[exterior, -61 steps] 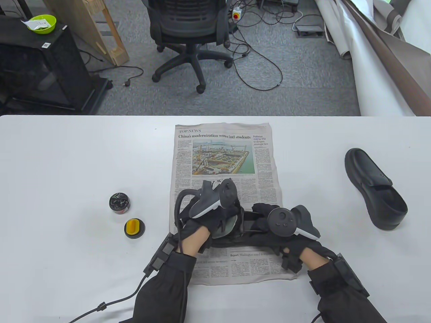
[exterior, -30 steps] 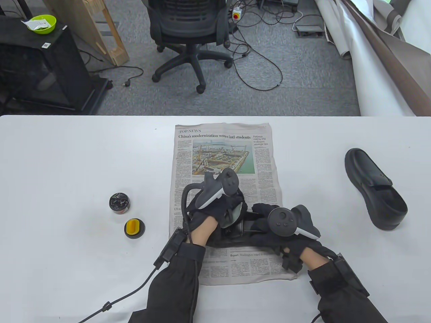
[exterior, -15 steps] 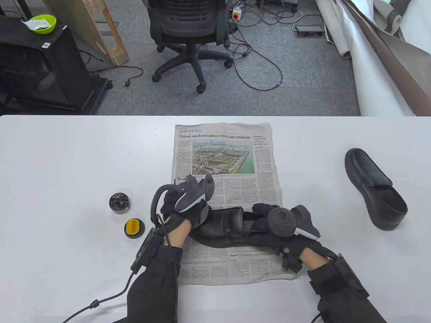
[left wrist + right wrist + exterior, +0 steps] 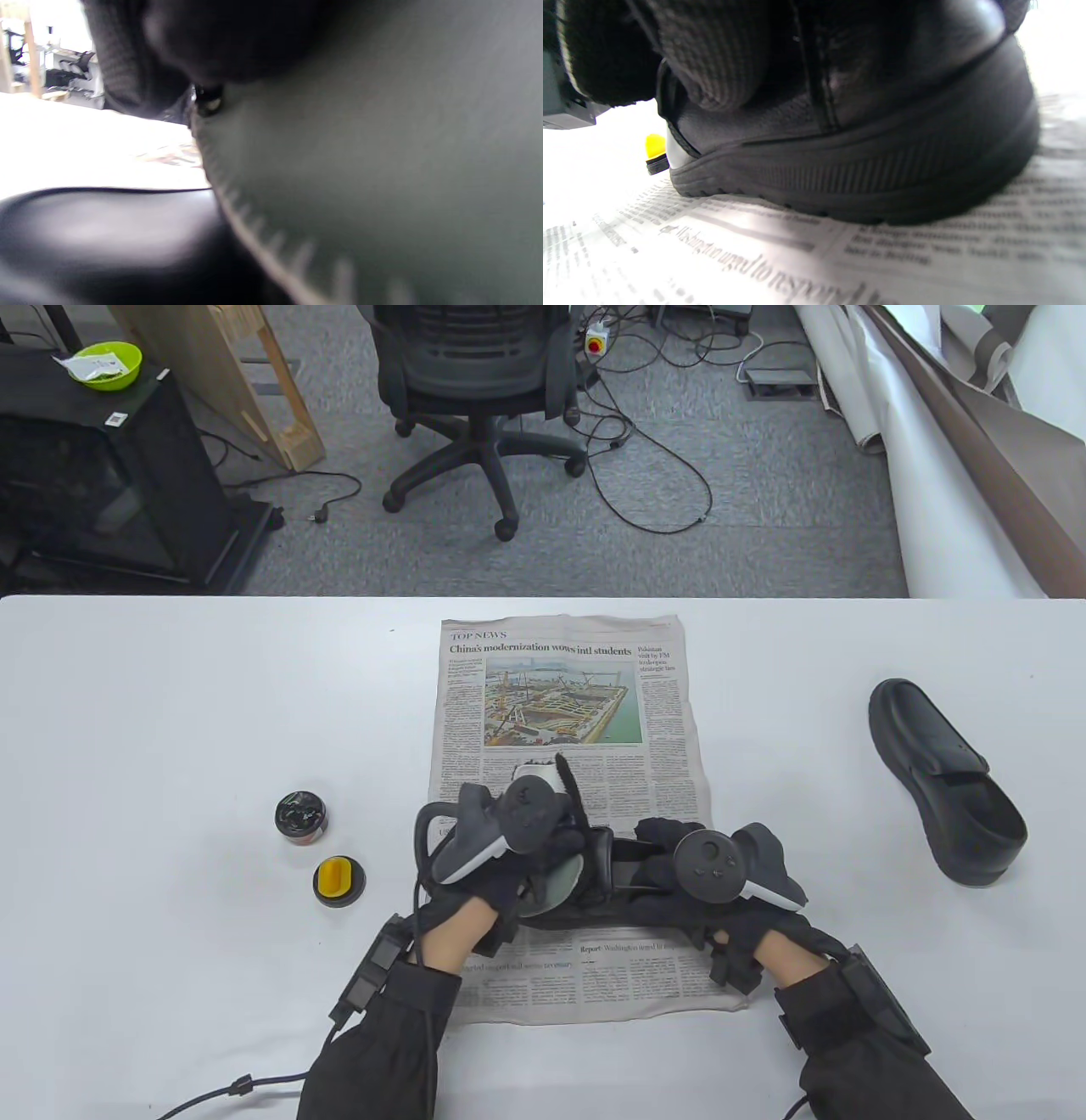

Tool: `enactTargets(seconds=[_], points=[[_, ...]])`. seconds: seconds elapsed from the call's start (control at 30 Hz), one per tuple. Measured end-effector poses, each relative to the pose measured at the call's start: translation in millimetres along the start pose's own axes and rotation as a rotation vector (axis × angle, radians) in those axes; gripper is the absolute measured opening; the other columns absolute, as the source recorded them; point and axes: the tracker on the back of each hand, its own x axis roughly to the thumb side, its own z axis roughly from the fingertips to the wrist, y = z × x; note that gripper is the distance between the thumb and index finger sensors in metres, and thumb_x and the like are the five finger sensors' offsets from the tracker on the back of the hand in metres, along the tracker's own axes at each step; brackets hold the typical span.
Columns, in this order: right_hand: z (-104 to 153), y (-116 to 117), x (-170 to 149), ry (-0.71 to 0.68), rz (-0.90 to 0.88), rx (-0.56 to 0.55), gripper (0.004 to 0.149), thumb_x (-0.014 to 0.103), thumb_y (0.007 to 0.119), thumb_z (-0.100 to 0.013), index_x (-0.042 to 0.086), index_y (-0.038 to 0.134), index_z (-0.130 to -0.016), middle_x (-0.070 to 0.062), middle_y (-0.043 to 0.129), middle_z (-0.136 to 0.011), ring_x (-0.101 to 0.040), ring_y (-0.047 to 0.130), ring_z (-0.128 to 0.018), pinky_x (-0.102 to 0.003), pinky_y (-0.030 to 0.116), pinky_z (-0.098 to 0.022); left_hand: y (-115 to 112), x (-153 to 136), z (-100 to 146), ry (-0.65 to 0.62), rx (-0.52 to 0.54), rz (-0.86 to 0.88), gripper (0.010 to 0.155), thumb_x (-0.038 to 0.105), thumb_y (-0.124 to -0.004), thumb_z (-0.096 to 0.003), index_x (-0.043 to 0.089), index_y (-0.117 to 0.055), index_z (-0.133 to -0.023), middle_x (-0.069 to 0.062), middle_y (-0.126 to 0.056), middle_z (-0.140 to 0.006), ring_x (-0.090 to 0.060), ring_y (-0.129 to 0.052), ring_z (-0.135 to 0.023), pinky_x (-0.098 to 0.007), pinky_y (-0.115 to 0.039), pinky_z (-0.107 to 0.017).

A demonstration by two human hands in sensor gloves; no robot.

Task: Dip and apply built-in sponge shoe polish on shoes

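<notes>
Table view, left grip: the left hand lies curled over the toe end of the black shoe and clasps a grey cloth against the leather; the tracker on the back of the hand hides most of the fingers.
Table view, right grip: the right hand clasps the heel end of the same shoe, fingers wrapped over its top edge.
Table view, shoe: it lies across the near part of the newspaper, toe toward 9 o'clock, heel toward 3 o'clock, between the two hands.
Table view, polish: the open polish tin stands on the table at 9 o'clock of the left hand, well apart from it; the yellow sponge lid sits just beside the tin at its 5 o'clock.
Table view, second shoe: another black shoe rests at 2 o'clock of the right hand, off the newspaper.
Left wrist view: blurred; the grey cloth with a stitched edge fills the right side, gloved fingers on top of it, glossy shoe leather below at 7 o'clock.
Right wrist view: gloved fingers curl over the shoe's upper; its ribbed sole rests on the newspaper; the yellow lid shows at 9 o'clock.
</notes>
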Motion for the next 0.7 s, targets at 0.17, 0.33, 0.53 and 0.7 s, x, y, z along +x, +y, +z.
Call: enactTargets(seconds=[0.17,0.33,0.53,0.7], points=[[0.0,0.1,0.0,-0.002,-0.002,0.002,0.041,0.052,0.085,-0.033,0.034,0.089,-0.070,-0.003,0.048,-0.105,-0.038,0.068,-0.092,-0.058,0.064,-0.068,-14.1,20.0,-3.9,0.092,0.038,-0.077,0.056,0.054,-0.088,-0.0384,0.029,-0.081,-0.089,0.007,-0.100,-0.052,-0.003,-0.096,-0.010,-0.038,-0.092,-0.042],[-0.3,0.0,0.2,-0.002,0.003,0.004,0.041,0.052,0.085,-0.033,0.034,0.089,-0.070,-0.003,0.048,-0.105,-0.038,0.068,-0.092,-0.058,0.064,-0.068,-19.7,13.3,-4.5,0.107,-0.001,-0.085,0.056,0.054,-0.085,-0.0392,0.028,-0.081,-0.089,0.006,-0.101,-0.051,-0.003,-0.096,-0.009,-0.038,-0.092,-0.041],[-0.5,-0.2,0.4,-0.002,0.003,0.007,0.041,0.052,0.085,-0.033,0.034,0.089,-0.070,-0.003,0.048,-0.105,-0.038,0.068,-0.092,-0.058,0.064,-0.068,-18.3,-6.9,1.1,0.163,-0.057,-0.128,0.056,0.054,-0.085,-0.0396,0.028,-0.082,-0.089,0.006,-0.101,-0.052,-0.003,-0.096,-0.010,-0.038,-0.092,-0.042],[-0.4,-0.2,0.8,0.001,0.010,0.006,0.041,0.052,0.084,-0.033,0.034,0.089,-0.069,-0.003,0.048,-0.105,-0.038,0.068,-0.092,-0.058,0.064,-0.068,-17.5,-30.6,6.5,0.230,-0.078,-0.210,0.056,0.054,-0.085,-0.0397,0.028,-0.082,-0.089,0.006,-0.101,-0.052,-0.003,-0.096,-0.009,-0.038,-0.092,-0.041]])
